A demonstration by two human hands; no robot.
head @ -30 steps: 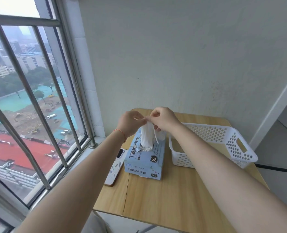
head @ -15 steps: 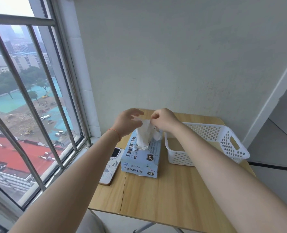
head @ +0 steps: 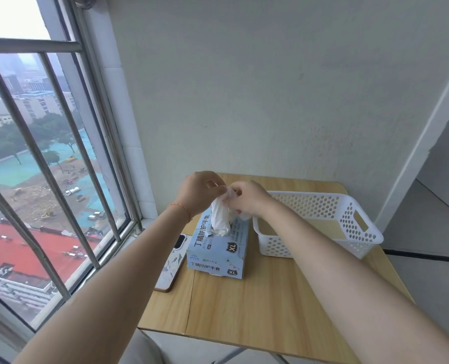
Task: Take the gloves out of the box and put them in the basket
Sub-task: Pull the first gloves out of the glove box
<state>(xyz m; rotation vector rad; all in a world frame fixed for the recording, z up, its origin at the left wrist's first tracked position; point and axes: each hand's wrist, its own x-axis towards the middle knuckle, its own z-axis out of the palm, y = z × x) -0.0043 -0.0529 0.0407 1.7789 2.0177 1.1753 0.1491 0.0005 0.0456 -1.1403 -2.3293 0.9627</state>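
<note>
At the left edge of the wooden table [head: 257, 306], beside the window, a phone [head: 171, 262] lies flat, just left of the light blue box of nitrile gloves [head: 218, 254], marked XL. Above the box, the left hand [head: 201, 194] curls its fingers and pinches the top of a bunch of white gloves [head: 221, 216], whose lower end hangs at the slot in the box top; whether it has come clear of the slot cannot be told. The right hand [head: 247, 199] meets the left over the same bunch, its fingers curled and gripping the white material just beside the other hand's pinch. To the right, just beside the box, the white perforated plastic basket [head: 360, 233] stands with its floor showing bare; no glove is visible inside it. Judged from this, the task is at an early stage: 1 bunch is being drawn out, none is delivered, and the carry to the right and the drop into the basket remain.
</note>
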